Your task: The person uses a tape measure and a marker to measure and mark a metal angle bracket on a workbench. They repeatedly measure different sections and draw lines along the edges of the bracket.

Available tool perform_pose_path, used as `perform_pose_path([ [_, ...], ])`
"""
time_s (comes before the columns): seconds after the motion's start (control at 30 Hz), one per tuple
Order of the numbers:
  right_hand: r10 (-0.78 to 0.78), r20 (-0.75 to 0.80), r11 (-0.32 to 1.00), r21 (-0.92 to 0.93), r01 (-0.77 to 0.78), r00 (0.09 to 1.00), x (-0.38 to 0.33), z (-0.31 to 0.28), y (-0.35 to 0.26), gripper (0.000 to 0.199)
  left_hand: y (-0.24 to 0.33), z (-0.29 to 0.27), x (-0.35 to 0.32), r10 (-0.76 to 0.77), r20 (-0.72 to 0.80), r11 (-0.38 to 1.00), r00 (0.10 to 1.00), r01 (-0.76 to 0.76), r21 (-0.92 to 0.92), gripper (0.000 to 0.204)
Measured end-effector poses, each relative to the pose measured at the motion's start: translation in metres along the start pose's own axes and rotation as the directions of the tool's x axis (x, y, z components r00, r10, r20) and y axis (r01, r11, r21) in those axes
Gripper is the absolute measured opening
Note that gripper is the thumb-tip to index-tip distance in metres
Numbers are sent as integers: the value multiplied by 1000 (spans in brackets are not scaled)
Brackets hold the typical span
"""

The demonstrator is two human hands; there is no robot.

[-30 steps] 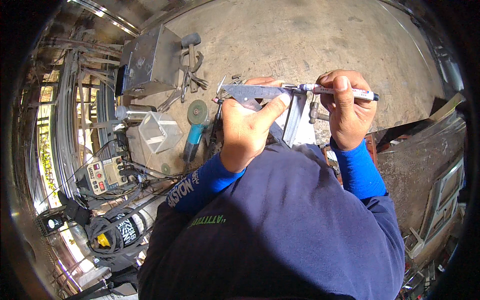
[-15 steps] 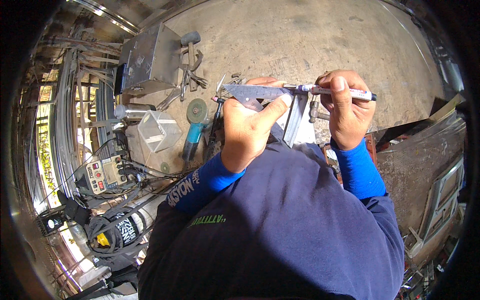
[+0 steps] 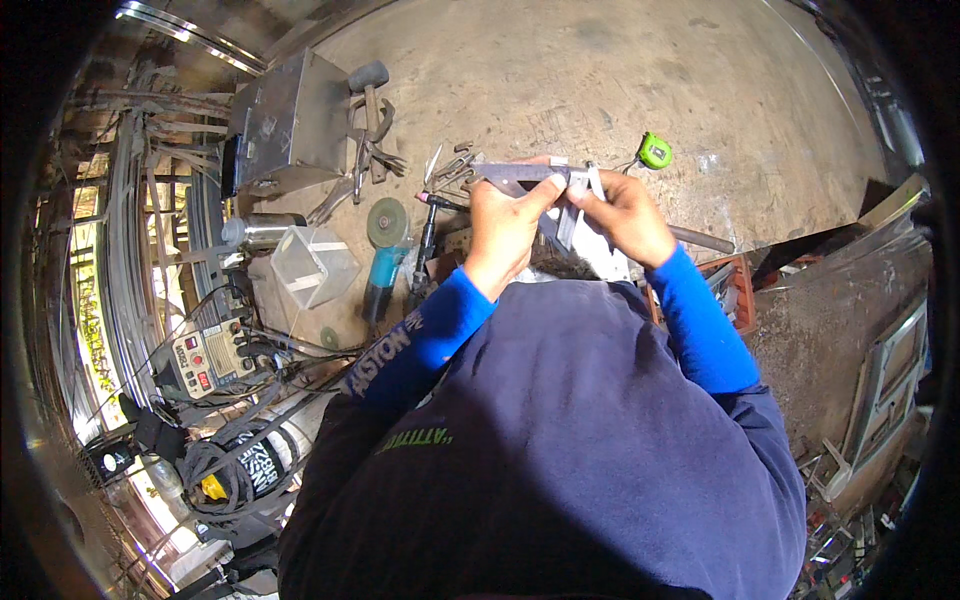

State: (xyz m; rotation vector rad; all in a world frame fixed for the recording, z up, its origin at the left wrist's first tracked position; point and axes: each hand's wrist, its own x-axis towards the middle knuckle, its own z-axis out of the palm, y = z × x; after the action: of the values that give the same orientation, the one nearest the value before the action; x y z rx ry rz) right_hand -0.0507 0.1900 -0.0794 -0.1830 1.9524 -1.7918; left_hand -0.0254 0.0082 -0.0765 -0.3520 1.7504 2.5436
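Observation:
My left hand [image 3: 505, 225] is closed around a grey metal square [image 3: 508, 173], its thumb pressed on the right end of the blade. Under that thumb, a narrow metal bar [image 3: 567, 226] slants down toward my body. My right hand [image 3: 632, 222] has its fingers closed on the bar's upper end, close to the left thumb. A pale strip shows by the right fingers, but I cannot make out whether it is the marker. Just beyond the right hand lies a green tape measure [image 3: 655, 151] on the table.
Left of my hands lie an angle grinder [image 3: 388, 262], a torch [image 3: 428, 235], a clear container [image 3: 312, 268] and a mallet [image 3: 369, 77] beside a metal box [image 3: 290, 120]. A welding machine [image 3: 207, 357] stands farther left. A handle [image 3: 705, 240] and orange crate [image 3: 738, 295] are on the right.
My right hand has moved left from holding a marker outstretched to gripping the metal beside my left thumb. The marker no longer shows clearly. The tape measure has come into sight.

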Motion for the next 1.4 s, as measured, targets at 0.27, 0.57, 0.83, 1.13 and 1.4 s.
perform_pose_path([
  [0.27,373,14,912,179,-370,928,39,26,105,25,-134,-78,42,-288,-53,957,956,289,6,25],
  [0.57,139,-419,935,353,20,897,49,-36,123,24,-88,-140,89,168,-227,878,959,-41,477,52],
  [0.83,368,-534,789,613,48,761,17,-99,97,25,-85,-200,112,305,-49,159,951,0,987,18],
  [1.13,317,-538,814,576,66,781,9,-50,109,19,-110,-175,127,149,145,-186,978,-116,976,21],
  [1.4,42,-263,888,451,84,964,-4,-33,57,22,-31,-82,82,-29,30,994,999,26,103,33],
])
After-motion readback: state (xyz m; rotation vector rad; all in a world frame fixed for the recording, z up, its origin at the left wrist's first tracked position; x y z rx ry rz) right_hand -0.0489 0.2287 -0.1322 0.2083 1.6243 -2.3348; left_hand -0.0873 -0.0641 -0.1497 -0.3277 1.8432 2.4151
